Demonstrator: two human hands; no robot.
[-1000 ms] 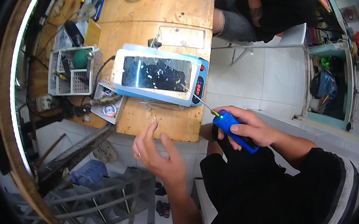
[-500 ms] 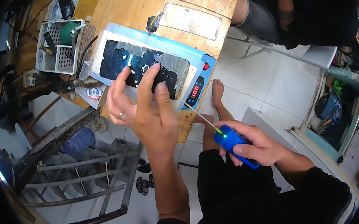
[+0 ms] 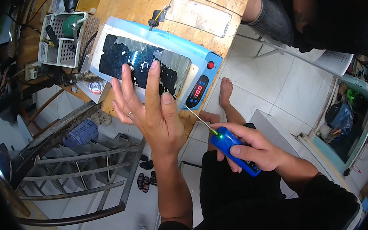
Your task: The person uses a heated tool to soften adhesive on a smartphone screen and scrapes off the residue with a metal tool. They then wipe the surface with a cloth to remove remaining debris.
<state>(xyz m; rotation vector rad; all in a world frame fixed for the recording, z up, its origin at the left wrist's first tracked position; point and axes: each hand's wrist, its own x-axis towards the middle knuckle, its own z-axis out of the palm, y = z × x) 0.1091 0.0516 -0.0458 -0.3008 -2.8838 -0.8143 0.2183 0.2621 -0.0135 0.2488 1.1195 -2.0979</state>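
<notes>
A dark phone screen, with patches of peeled clear film and whitish crumbs, lies on a blue heating plate with a red-lit display. My left hand reaches over its near edge, fingers spread, the fingertips at the dark glass. In my right hand is a blue handheld electric glue remover with a green light and a thin metal shaft. The shaft slants up and left to the near edge of the screen, close to my left thumb; its very tip is hard to make out.
Beyond the plate a clear rectangular panel lies on the wooden table. A white basket of tools stands at the far left, a metal stair railing below it. Another person's leg is at the table's right.
My right hand has moved the glue remover left and slightly up, bringing its shaft from the plate's corner to the screen's near edge by my left thumb. The view has shifted slightly.
</notes>
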